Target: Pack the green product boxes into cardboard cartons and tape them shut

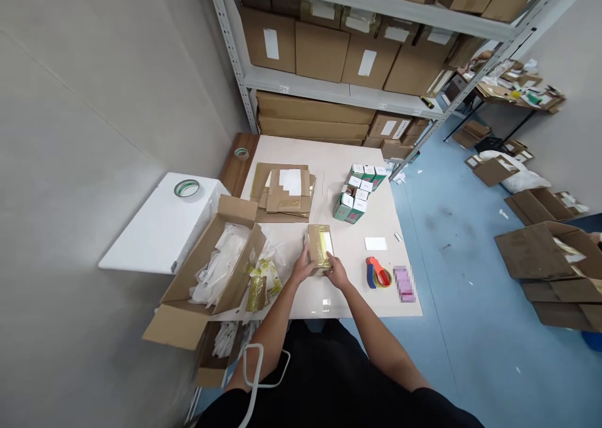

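Observation:
A small cardboard box (320, 239) with shiny yellowish tape down its top and a white label on its right side is held between both my hands, over the near middle of the table. My left hand (302, 266) is closed against its left side. At the lower right corner, my right hand (337, 271) grips it with the fingers partly hidden. To the right lie a red and blue tape dispenser (379, 272) and a white card (375, 244). Flattened cardboard pieces (286, 196) are stacked behind the box, and several small green-and-white boxes (356, 197) stand beyond it to the right.
An open carton (188, 296) of clear plastic bags stands at the table's left edge, beside crumpled taped scraps (263, 284). A tape roll (187, 188) rests on a white surface further left. Loaded shelving (348, 93) rises behind the table (338, 302). Cartons (540, 252) sit on the right floor.

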The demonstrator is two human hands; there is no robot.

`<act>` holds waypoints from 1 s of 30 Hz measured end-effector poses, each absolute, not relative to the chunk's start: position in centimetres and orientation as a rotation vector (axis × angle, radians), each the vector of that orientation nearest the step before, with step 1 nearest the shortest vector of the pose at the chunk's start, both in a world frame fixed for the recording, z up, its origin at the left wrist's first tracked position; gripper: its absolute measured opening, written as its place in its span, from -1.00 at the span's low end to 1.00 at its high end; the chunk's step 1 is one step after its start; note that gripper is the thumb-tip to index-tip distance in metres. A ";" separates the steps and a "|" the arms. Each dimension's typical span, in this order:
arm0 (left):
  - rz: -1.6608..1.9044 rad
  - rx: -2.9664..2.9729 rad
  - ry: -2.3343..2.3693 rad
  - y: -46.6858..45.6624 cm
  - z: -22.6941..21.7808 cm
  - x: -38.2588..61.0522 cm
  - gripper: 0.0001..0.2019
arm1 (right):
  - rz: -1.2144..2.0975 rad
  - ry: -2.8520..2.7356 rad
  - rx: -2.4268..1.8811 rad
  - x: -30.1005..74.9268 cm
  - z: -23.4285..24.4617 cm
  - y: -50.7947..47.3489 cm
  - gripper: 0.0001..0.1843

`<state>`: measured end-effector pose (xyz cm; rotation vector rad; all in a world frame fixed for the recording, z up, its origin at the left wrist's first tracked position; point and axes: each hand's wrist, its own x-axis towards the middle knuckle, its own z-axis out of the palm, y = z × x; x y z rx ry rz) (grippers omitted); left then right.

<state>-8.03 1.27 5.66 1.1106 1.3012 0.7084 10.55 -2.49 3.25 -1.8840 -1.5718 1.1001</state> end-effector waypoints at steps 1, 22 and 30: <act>0.729 1.107 1.294 1.1 6.2 -7.7 0.13 | 1.076 -1.592 -1.877 11.1 3.8 -2.4 -0.09; 1.060 1.396 1.896 -9.8 17.4 1.6 -0.29 | 1.134 -1.904 -1.075 20.3 15.8 -1.5 -0.39; 1.157 1.163 2.234 -19.8 22.9 -1.9 -0.29 | 1.272 -2.172 -0.670 13.5 20.7 -4.7 -0.41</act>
